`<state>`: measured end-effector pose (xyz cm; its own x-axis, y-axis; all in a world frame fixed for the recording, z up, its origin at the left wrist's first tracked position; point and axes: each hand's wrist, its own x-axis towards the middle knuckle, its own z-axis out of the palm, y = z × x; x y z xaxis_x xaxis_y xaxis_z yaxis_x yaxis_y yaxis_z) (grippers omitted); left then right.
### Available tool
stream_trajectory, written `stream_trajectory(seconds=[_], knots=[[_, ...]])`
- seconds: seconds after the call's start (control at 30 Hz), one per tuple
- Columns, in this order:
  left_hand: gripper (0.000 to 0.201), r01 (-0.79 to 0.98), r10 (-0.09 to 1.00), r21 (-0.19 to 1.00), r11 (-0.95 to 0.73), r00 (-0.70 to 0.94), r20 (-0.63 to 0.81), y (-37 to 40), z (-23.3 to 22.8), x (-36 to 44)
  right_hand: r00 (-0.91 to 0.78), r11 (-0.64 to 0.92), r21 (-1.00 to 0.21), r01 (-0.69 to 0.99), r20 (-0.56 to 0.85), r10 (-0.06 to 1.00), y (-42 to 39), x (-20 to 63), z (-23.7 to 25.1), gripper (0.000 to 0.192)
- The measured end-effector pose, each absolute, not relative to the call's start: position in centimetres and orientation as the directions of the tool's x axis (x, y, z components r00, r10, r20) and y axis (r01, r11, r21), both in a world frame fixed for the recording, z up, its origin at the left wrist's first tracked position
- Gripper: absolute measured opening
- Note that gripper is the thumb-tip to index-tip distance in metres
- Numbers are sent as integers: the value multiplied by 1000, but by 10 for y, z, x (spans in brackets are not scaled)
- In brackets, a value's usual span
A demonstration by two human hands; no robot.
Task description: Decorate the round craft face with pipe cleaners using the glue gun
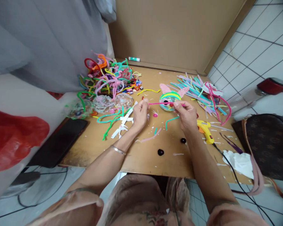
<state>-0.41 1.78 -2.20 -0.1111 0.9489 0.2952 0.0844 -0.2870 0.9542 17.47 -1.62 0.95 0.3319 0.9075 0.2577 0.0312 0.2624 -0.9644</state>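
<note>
Both hands raised over worktop [136, 157], L hand [140, 113] & R hand [186, 115] each pinching 1 pink pipe cleaner [159, 103] end, stretched before round craft face [170, 101]. 2 black beads [160, 152] nearer than it.

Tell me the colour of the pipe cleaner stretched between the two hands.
Bright pink: the pipe cleaner runs from the left hand to the right hand, clearest in the head view.

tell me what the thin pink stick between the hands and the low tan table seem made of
Thin pink stick, pinched by the left hand and right hand: probably a pipe cleaner, fuzzy fibre over wire, since it matches the bent, matte strands heaped nearby. Low tan table: looks like wood or board with a dull, worn finish; which one is unclear.
</note>
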Motion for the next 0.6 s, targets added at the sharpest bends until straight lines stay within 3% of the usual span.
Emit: stream_trajectory(seconds=[0.17, 0.3, 0.47, 0.6], knots=[[51, 100, 944, 939, -328, -1, 329, 7, -23, 3, 239, 378, -923, -76, 351, 905, -18, 170, 15, 47], [53, 61, 946, 945, -322, 54, 319, 2, -23, 4, 241, 429, -903, -38, 408, 881, -28, 167, 25, 45], [36, -14, 934, 934, -356, -14, 356, 3, -21, 5, 177, 436, -839, 325, 507, 844, -39, 165, 30, 25], [37, -98, 930, 926, -366, 0, 367, 2, -19, 6, 4, 473, -620, 626, 609, 793, -41, 165, 27, 14]])
